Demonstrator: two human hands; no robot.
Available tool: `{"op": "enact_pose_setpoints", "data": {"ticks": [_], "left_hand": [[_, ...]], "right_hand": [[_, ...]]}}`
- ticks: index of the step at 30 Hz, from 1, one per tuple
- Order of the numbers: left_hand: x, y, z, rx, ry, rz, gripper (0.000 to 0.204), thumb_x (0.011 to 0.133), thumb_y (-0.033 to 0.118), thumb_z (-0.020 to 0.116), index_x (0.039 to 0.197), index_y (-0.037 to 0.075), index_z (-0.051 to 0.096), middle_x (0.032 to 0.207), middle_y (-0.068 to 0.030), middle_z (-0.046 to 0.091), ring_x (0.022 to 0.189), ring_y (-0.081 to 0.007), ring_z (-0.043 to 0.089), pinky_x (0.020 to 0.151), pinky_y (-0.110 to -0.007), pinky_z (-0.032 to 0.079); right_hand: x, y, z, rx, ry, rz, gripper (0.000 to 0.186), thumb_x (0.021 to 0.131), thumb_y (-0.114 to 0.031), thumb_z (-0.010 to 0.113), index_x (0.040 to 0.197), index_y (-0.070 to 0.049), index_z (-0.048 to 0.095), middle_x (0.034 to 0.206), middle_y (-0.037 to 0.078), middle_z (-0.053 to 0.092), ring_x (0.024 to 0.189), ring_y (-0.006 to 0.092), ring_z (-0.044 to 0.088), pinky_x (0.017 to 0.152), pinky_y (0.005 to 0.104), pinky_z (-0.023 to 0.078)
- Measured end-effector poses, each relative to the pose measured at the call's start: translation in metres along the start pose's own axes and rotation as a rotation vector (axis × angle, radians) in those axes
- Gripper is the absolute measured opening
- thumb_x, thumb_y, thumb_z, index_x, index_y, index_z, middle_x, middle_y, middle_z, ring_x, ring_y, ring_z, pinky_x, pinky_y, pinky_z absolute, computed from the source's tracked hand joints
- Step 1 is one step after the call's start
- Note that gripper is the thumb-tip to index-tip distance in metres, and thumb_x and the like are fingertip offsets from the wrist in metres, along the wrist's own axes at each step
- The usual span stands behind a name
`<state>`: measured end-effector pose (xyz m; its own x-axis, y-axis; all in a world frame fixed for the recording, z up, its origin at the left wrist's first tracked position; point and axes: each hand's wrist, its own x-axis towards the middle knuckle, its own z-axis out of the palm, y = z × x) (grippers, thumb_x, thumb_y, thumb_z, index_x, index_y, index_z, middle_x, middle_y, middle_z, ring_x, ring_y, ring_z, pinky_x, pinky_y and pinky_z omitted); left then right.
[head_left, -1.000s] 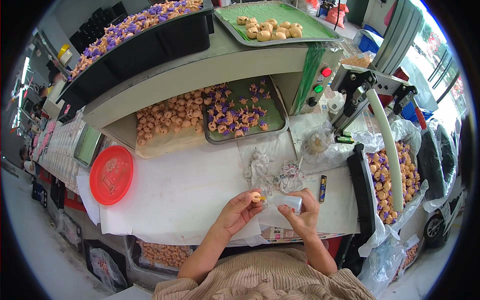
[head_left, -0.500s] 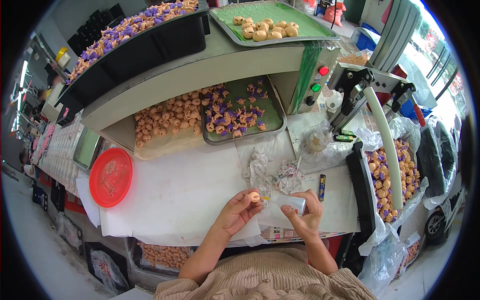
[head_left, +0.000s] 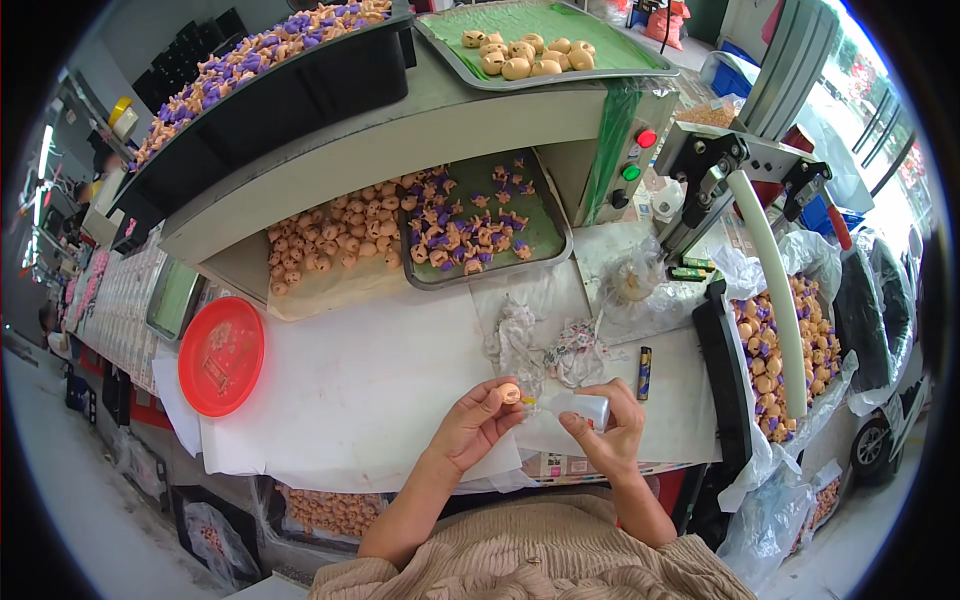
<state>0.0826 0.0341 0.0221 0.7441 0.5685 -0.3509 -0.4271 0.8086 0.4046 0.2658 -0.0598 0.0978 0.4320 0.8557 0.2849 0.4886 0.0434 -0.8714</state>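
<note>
While the left hand (head_left: pixel 468 422) is pinching a small peach piece (head_left: pixel 510 394) above the counter's (head_left: pixel 340 375) near part, the right hand (head_left: pixel 616 425) is clasping a pale bottle (head_left: pixel 584 407) just to the right. The left grip is clamping the piece between thumb and fingers, which are hiding part of it; the right grip is wrapping around the bottle, covering some of its side. The yellow nozzle (head_left: pixel 530 401) is pointing at the piece, but whether they are touching, I cannot tell. Crumpled rags (head_left: pixel 577 352) are lying just beyond. A red plate (head_left: pixel 221 357) is resting at left. Farther off, a housing (head_left: pixel 400 140) is overhanging a tray (head_left: pixel 557 245) of figures, hiding its far left part. A black bin (head_left: pixel 300 108) is running out of view at the top.
</note>
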Motion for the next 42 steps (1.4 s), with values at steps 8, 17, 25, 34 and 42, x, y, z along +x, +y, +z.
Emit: {"op": "enact_pose_setpoints", "data": {"ticks": [8, 17, 25, 34, 42], "left_hand": [[0.003, -0.001, 0.000, -0.030, -0.003, -0.003, 0.046, 0.086, 0.023, 0.067, 0.124, 0.001, 0.052, 0.111, -0.0110, 0.062, 0.095, -0.0172, 0.064, 0.087, -0.029, 0.055], [-0.012, 0.011, 0.000, -0.127, 0.025, 0.030, 0.043, 0.089, 0.026, 0.064, 0.122, 0.001, 0.052, 0.109, -0.0124, 0.063, 0.090, -0.0175, 0.065, 0.084, -0.027, 0.056], [-0.040, 0.035, -0.004, -0.246, 0.041, 0.084, 0.038, 0.090, 0.027, 0.061, 0.120, 0.004, 0.054, 0.106, -0.0123, 0.063, 0.088, -0.0172, 0.064, 0.082, -0.028, 0.056], [-0.066, 0.040, -0.003, -0.278, 0.036, 0.090, 0.035, 0.093, 0.030, 0.056, 0.120, 0.008, 0.054, 0.106, -0.0129, 0.062, 0.088, -0.0193, 0.062, 0.081, -0.029, 0.056], [-0.085, 0.040, 0.000, -0.318, -0.023, 0.081, 0.039, 0.089, 0.025, 0.064, 0.121, 0.006, 0.053, 0.108, -0.0130, 0.062, 0.089, -0.0163, 0.065, 0.084, -0.028, 0.056]], "right_hand": [[0.000, 0.007, -0.003, -0.011, 0.012, 0.009, 0.028, 0.069, -0.017, 0.082, 0.086, 0.000, 0.066, 0.074, 0.006, 0.058, 0.063, 0.0141, 0.053, 0.053, 0.0271, 0.041], [0.001, 0.030, 0.011, 0.158, 0.094, 0.158, 0.028, 0.074, -0.016, 0.079, 0.088, -0.001, 0.060, 0.082, 0.003, 0.056, 0.069, 0.0110, 0.053, 0.060, 0.0250, 0.042], [0.015, 0.029, 0.040, -0.054, -0.044, 0.082, 0.021, 0.075, -0.007, 0.074, 0.090, -0.002, 0.061, 0.083, 0.009, 0.064, 0.078, 0.0180, 0.061, 0.072, 0.0301, 0.048], [0.126, 0.009, 0.077, -0.319, -0.032, -0.353, 0.011, 0.080, -0.004, 0.062, 0.091, -0.003, 0.062, 0.091, 0.015, 0.062, 0.089, 0.0340, 0.055, 0.077, 0.0420, 0.045], [0.201, 0.047, 0.114, -0.668, -0.180, -0.140, 0.017, 0.076, -0.011, 0.065, 0.092, -0.003, 0.065, 0.088, 0.018, 0.063, 0.081, 0.0375, 0.058, 0.071, 0.0460, 0.048]]}}
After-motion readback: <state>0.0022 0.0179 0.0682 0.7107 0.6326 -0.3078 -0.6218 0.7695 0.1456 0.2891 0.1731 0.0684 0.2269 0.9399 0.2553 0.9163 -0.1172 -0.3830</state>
